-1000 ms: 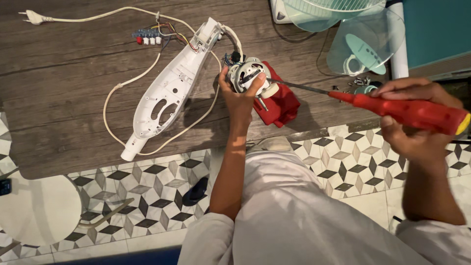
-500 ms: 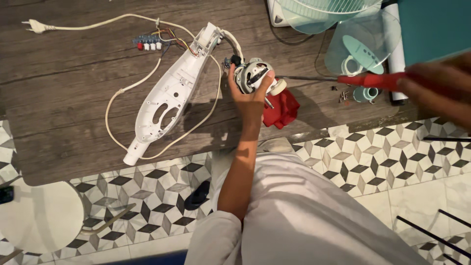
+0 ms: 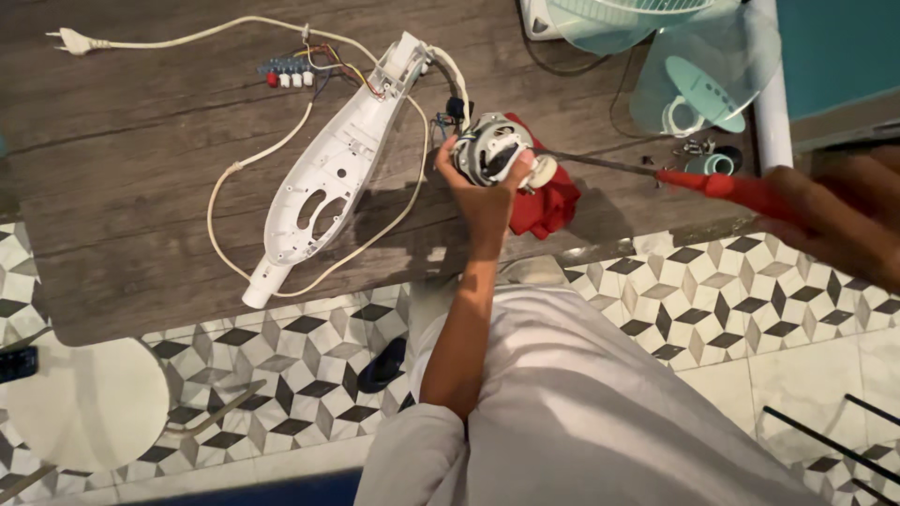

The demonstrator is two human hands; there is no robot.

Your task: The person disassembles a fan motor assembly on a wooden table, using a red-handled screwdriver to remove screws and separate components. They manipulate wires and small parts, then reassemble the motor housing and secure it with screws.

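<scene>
The left hand (image 3: 483,192) is wrapping its fingers tight around a small metal motor (image 3: 492,150), holding it up just above the near edge of the wooden table (image 3: 122,169). A red cloth (image 3: 548,201) is lying right under the motor. The right hand (image 3: 834,220) is closed around the red handle of a screwdriver (image 3: 722,185), and its thin metal tip is pointing at the side of the motor. A long white plastic shell (image 3: 328,178) is lying in the middle of the table, with a white cord (image 3: 225,178) looping around it. Clear fan blades (image 3: 703,70) are sitting near the far right corner.
</scene>
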